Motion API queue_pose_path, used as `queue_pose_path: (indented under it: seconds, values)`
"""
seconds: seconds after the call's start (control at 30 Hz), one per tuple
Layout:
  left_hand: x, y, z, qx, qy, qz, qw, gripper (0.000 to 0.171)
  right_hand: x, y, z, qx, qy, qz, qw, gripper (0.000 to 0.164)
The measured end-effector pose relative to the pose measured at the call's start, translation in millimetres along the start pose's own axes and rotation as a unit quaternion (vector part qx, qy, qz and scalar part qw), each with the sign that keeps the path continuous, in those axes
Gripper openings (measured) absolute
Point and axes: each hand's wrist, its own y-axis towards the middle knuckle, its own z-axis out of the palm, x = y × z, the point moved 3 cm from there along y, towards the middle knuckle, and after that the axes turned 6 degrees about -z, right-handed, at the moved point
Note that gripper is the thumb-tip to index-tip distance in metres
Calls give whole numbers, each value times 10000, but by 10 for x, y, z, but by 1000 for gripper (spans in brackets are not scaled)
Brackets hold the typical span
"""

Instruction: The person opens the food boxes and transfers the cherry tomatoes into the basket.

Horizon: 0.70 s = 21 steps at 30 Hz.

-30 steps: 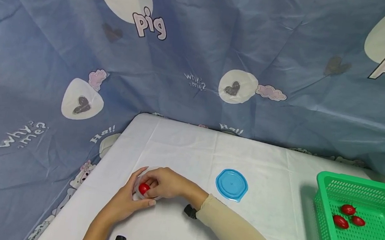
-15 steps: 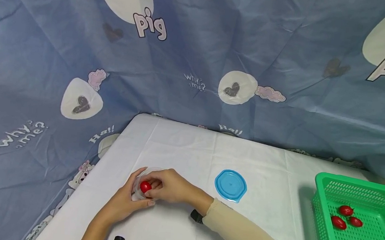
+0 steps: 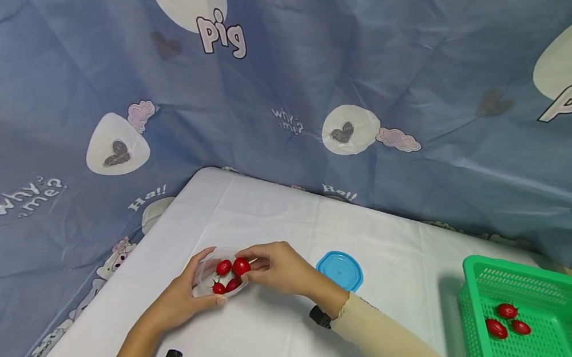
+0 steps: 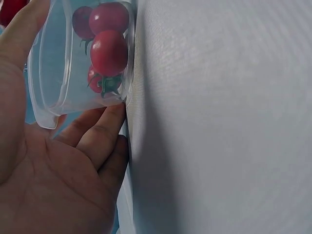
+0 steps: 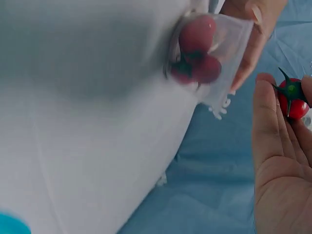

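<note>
My left hand (image 3: 183, 301) wraps round the side of a clear plastic container (image 4: 53, 92) standing on the white cloth. Inside it lie several red cherry tomatoes (image 4: 109, 52), some with green stems. My right hand (image 3: 280, 267) pinches another cherry tomato (image 3: 241, 267) between thumb and fingertips, over the container's right rim in the head view. The right wrist view shows this held tomato (image 5: 293, 98) with its green stem facing the camera, apart from the container (image 5: 229, 53).
A blue lid (image 3: 340, 270) lies flat on the white-covered table (image 3: 282, 212), beyond my right wrist. At the right stands a green perforated basket (image 3: 475, 311) with 3 tomatoes (image 3: 507, 311) in it. A blue printed curtain (image 3: 251, 106) hangs behind the table.
My right hand has risen out of the container and shifted right, with a cherry tomato pinched in it. The tomatoes inside now show. My left hand stays round the container.
</note>
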Motion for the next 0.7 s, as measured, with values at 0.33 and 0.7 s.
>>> queue_pose_path:
  seconds: [0.33,0.7]
  values:
    - [-2,0,4,-42,-55,86,9999,103,95,-192,-501,-333,-136,605,9975,38]
    - [-12,-10,-4,16,58,-43,10000,103,447,-657,-993,-521,-697,504,9949,39]
